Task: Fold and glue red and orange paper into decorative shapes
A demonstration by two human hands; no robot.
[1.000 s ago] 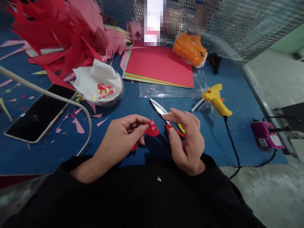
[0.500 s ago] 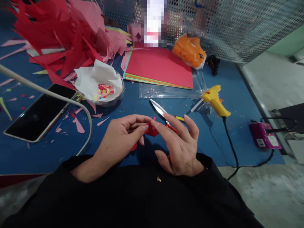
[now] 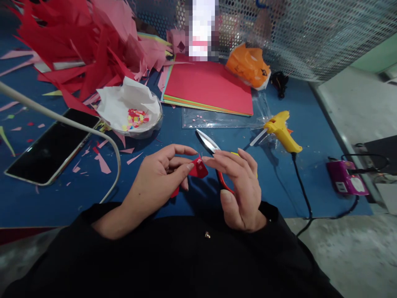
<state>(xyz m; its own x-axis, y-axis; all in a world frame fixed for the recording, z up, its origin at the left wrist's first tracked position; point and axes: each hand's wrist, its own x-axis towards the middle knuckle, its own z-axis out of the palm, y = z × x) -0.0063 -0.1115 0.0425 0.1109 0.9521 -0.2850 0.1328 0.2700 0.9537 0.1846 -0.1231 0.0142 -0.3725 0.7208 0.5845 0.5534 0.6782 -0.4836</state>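
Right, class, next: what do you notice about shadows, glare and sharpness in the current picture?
Head view: a pixelated block hides detail at top centre; also in the head view, pale glints on the clear plastic sleeve; head view again, soft shadows on the blue table by the glue gun, and small squares on the red paper piece look soft-edged.

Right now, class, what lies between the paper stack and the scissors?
In the head view, clear plastic with pink bits on or in it shows between the paper stack and the scissors.
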